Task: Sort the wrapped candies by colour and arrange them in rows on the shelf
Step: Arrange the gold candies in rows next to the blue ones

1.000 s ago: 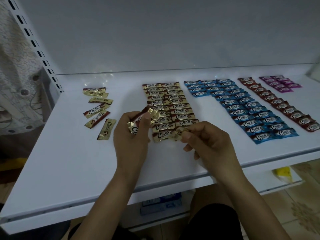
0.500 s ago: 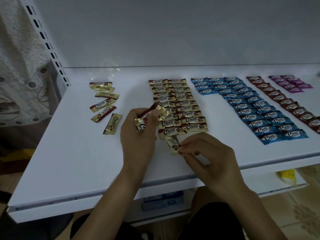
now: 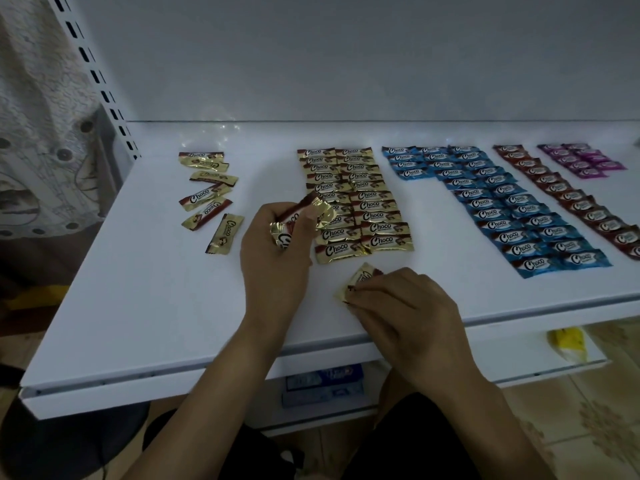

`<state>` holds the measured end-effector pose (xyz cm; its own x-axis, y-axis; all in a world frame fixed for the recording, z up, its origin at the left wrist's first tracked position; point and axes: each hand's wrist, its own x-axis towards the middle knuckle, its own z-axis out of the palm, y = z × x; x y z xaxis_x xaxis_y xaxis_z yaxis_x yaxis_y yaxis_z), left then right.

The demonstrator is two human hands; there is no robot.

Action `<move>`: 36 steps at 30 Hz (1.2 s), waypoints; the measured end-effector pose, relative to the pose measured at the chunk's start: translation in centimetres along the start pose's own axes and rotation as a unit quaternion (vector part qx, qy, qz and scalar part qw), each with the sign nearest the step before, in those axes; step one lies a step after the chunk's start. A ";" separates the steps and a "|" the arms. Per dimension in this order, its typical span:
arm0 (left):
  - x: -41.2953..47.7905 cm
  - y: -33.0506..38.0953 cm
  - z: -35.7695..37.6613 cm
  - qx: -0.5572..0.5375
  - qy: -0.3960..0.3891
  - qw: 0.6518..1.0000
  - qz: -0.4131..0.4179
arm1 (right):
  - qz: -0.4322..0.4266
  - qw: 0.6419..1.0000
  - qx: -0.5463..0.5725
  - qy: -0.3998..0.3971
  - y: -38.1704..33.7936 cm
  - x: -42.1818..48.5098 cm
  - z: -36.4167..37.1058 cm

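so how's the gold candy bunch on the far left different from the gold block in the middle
The far-left bunch of gold foil-wrapped candies is small, the middle block of gold foil-wrapped candies far larger. The bunch lies loose at mixed angles; the block sits in two tight, level columns. Both carry the same Choco print on the white shelf.

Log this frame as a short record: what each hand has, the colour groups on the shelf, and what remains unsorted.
Surface: white shelf
Left hand: grips a bunch of gold candies, raised beside the gold rows
Right hand: pinches a single gold candy, tilted, just in front of the gold rows
Groups, left to right: gold rows in two columns; blue rows; dark red row; purple rows
Unsorted: loose gold candies, far left, at mixed angles
Stage: gold rows being extended
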<state>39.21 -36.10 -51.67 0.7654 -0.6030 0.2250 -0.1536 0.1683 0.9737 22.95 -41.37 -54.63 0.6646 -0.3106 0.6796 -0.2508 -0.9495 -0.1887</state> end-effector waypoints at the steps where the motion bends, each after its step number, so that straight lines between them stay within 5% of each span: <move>1: 0.0 0.0 0.0 0.000 -0.001 1.000 0.003 | 0.013 1.000 0.020 -0.004 -0.2 0.1 -0.2; 5: 0.1 0.0 0.0 -0.004 -0.001 1.000 0.006 | 0.115 0.991 0.056 0.028 -0.9 0.3 -1.3; 10: 0.1 0.0 0.1 0.007 -0.002 1.000 0.012 | 0.247 0.958 -0.148 -0.001 -1.1 1.7 -1.0; 21: 0.2 -0.1 -0.1 0.012 -0.020 1.000 0.014 | 0.156 0.977 -0.114 -0.094 0.3 1.7 -2.0; 36: -0.1 0.6 0.1 -0.014 -0.036 0.999 0.020 | 0.159 0.980 -0.108 -0.059 1.5 3.7 0.3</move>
<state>38.96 -36.03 -51.10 0.7121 -0.6493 0.2673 -0.1648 0.2154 0.9625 25.23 -43.94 -52.58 0.6020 -0.6042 0.5220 -0.5931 -0.7761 -0.2142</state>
